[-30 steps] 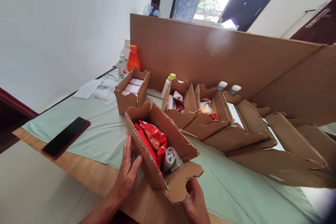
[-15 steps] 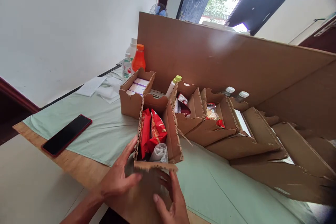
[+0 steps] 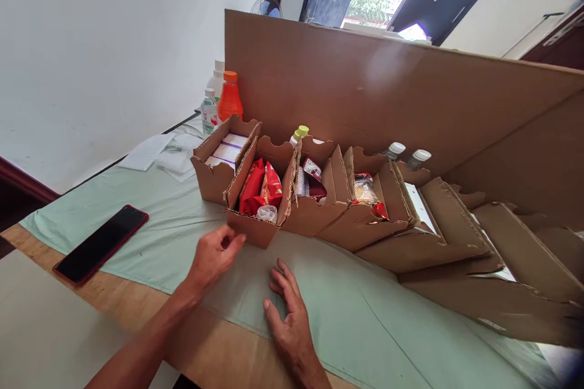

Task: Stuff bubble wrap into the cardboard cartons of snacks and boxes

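A cardboard box [image 3: 253, 231] with red snack packets [image 3: 269, 188] and a rolled clear plastic item [image 3: 267, 213] stands in the row of boxes. Just in front of its lower left corner is my left hand [image 3: 210, 260], fingers loosely bent, thumb apart, holding nothing. My right hand [image 3: 292, 319] hovers over the green cloth nearer to me, open and with its fingers spread. To the left of the snack box stands a cardboard box [image 3: 212, 185] of white and purple packs [image 3: 228, 151]. A box [image 3: 314, 219] with a dark red packet [image 3: 314, 179] adjoins it on the right.
More cardboard boxes [image 3: 420, 253] run off to the right. Behind rises a tall cardboard panel [image 3: 328, 73]. An orange bottle [image 3: 230, 99] and a clear bottle [image 3: 209, 112] stand back left. A black phone [image 3: 103, 244] lies near the table's left edge.
The snack box has moved away from me and now stands among the other boxes. Both hands have let go of it and come apart from it.
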Action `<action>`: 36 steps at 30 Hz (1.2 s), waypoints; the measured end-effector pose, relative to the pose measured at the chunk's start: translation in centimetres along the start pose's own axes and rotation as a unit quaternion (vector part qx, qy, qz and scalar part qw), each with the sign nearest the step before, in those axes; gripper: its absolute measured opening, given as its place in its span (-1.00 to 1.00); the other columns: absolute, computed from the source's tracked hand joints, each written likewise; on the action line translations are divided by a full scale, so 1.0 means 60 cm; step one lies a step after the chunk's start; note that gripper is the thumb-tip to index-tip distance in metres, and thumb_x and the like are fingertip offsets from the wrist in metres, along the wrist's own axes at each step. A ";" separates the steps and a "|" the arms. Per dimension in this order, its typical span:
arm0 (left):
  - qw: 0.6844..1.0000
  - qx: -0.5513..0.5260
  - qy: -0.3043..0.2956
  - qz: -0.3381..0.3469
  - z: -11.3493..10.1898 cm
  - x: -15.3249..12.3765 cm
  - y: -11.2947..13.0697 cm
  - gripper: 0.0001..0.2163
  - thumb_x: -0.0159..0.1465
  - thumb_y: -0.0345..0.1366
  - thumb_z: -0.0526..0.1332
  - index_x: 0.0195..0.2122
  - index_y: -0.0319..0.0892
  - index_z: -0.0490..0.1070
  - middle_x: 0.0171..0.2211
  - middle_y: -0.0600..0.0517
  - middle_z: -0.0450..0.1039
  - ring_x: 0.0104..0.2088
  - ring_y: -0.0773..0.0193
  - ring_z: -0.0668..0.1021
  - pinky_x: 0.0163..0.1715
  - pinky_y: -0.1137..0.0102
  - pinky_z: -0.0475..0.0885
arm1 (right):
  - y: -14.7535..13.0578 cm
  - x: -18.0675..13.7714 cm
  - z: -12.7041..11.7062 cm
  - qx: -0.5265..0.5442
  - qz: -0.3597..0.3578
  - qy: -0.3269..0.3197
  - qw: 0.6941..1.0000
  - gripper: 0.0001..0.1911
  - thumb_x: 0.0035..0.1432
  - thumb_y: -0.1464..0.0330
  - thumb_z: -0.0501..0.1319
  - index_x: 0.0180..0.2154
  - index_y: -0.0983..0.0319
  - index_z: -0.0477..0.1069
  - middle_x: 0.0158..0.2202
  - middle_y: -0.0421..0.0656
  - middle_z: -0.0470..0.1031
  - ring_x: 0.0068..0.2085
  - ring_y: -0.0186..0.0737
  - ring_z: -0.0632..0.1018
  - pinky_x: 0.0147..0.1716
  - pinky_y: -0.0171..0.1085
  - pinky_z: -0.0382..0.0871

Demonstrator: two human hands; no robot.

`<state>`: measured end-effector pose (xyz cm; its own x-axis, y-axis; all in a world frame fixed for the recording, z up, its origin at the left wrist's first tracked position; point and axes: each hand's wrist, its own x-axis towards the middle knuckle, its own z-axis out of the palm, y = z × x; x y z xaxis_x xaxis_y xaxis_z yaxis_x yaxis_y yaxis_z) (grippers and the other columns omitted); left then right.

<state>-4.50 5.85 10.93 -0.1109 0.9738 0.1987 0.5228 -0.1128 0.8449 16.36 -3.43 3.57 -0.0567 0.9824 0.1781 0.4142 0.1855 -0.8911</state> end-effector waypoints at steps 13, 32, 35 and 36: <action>0.994 -0.045 -0.095 -0.005 0.108 0.115 0.018 -0.86 0.18 -0.35 0.19 -0.29 -0.17 0.54 -0.36 -0.01 0.64 -0.33 0.21 0.62 -0.29 0.39 0.46 | -0.011 0.003 -0.010 -0.010 -0.028 0.010 1.000 -0.60 0.24 0.40 0.18 0.11 0.18 0.48 0.32 0.07 0.35 0.18 -0.04 0.54 0.04 -0.14 0.56; 0.987 -0.092 -0.011 -0.131 -0.120 -0.129 -0.094 -0.68 0.25 -0.01 0.22 -0.23 -0.12 0.61 -0.25 -0.07 0.68 -0.18 0.05 0.69 -0.18 0.28 0.59 | -0.325 0.390 0.084 -0.365 -0.074 -0.121 0.920 -0.63 0.37 0.40 0.06 0.16 0.27 0.38 -0.13 0.05 0.65 -0.11 0.04 0.64 -0.23 -0.22 0.32; 0.981 -0.109 0.031 -0.160 -0.152 -0.133 -0.118 -0.64 0.22 0.06 0.25 -0.20 -0.12 0.60 -0.22 -0.08 0.69 -0.14 0.02 0.69 -0.13 0.24 0.59 | -0.323 0.362 0.086 -0.359 -0.094 -0.145 0.917 -0.72 0.40 0.40 0.03 -0.02 0.19 0.48 -0.20 -0.02 0.67 -0.17 -0.03 0.64 -0.30 -0.26 0.25; 0.979 -0.109 0.051 -0.165 -0.162 -0.133 -0.124 -0.62 0.20 0.07 0.26 -0.20 -0.13 0.60 -0.21 -0.09 0.68 -0.13 0.01 0.68 -0.09 0.22 0.58 | -0.322 0.341 0.081 -0.354 -0.103 -0.156 0.916 -0.74 0.41 0.39 0.04 -0.05 0.17 0.49 -0.23 -0.06 0.67 -0.20 -0.06 0.64 -0.32 -0.28 0.23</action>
<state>-15.69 -2.98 7.88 -0.3338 0.9405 -0.0633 0.2534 0.1542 0.9550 2.77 13.18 22.38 -0.4120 0.9072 0.0854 0.8449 0.4154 -0.3370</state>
